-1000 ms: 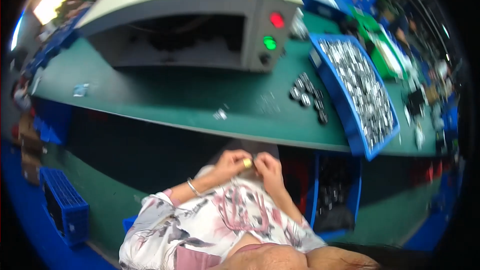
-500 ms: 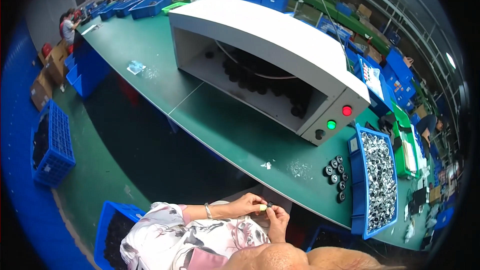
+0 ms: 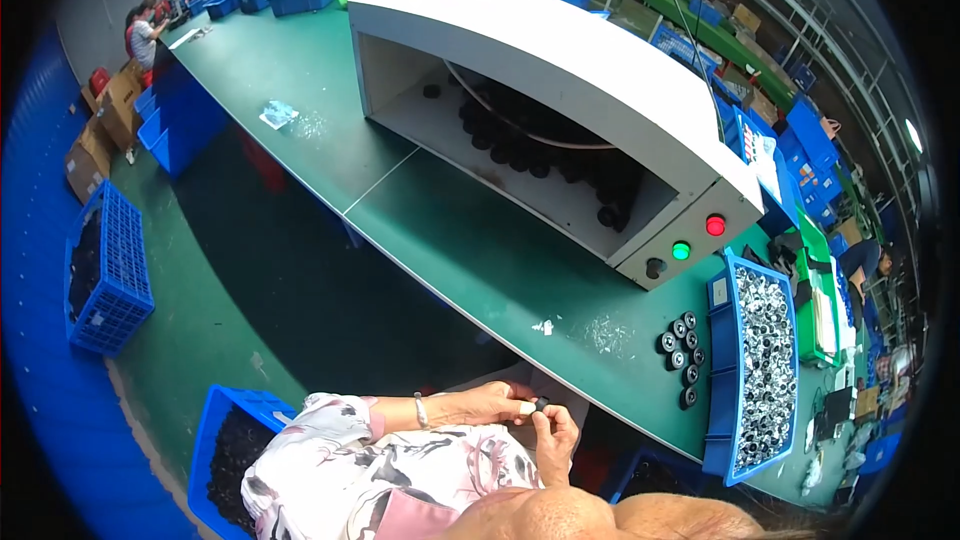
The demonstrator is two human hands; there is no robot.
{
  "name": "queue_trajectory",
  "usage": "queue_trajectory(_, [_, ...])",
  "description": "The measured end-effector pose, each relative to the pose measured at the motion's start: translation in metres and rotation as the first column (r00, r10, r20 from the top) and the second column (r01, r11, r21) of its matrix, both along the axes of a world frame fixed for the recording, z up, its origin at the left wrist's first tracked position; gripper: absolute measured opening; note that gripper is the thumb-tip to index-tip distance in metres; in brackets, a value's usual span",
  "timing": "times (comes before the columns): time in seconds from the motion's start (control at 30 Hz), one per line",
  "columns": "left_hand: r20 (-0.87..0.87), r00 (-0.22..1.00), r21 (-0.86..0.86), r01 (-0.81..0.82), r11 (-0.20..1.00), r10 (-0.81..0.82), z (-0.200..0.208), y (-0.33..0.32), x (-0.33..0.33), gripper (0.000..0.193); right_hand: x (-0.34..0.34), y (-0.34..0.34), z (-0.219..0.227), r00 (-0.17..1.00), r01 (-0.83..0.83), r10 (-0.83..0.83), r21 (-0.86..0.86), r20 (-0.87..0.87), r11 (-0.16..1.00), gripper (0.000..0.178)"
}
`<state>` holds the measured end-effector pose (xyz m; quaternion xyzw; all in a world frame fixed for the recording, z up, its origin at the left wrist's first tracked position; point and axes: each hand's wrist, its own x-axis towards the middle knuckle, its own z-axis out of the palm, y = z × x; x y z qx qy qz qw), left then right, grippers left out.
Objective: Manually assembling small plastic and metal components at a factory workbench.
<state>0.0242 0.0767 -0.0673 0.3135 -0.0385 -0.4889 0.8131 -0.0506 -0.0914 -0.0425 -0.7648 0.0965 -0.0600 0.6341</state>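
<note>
Close to my body, just off the table's near edge, both hands meet around a small black round part (image 3: 542,404). My left hand (image 3: 500,403) pinches it from the left; a pale yellow covering shows at its thumb tip. From the other side, my right hand (image 3: 555,437) grips the same part with thumb and fingers. The part is small and partly hidden by my fingertips. On the green table (image 3: 460,285) to the right sits a group of black round parts with light centres (image 3: 678,360). A metal band circles my left wrist.
A white box-like machine (image 3: 540,60) with red and green buttons holds many black parts inside. Right of it, a blue bin (image 3: 722,380) is full of silver-and-black pieces. Another blue bin (image 3: 215,450) with dark pieces stands at my left. People work at the far end.
The whole view has shifted slightly, with the table and machine now lower and further right. My hands stay together on the black part, with the fingers slightly repositioned.
</note>
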Motion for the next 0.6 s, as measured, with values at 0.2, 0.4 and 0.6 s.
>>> queue_trajectory(0.2, [-0.143,0.985,0.005,-0.096,0.995,0.096,-0.004,-0.001,-0.003,0.026,0.005,-0.005,-0.004,0.998,-0.015,0.019,-0.081,0.055,0.997,0.011])
queue_trajectory(0.4, [-0.287,0.958,-0.012,-0.024,1.000,0.020,-0.005,-0.003,-0.001,0.030,0.003,-0.007,-0.001,0.946,-0.005,0.142,-0.425,0.291,0.905,0.013])
queue_trajectory(0.6, [0.273,0.961,0.252,-0.116,0.961,0.045,0.015,-0.010,-0.004,0.027,-0.009,-0.009,-0.016,0.997,0.030,-0.010,0.263,-0.076,0.964,0.007])
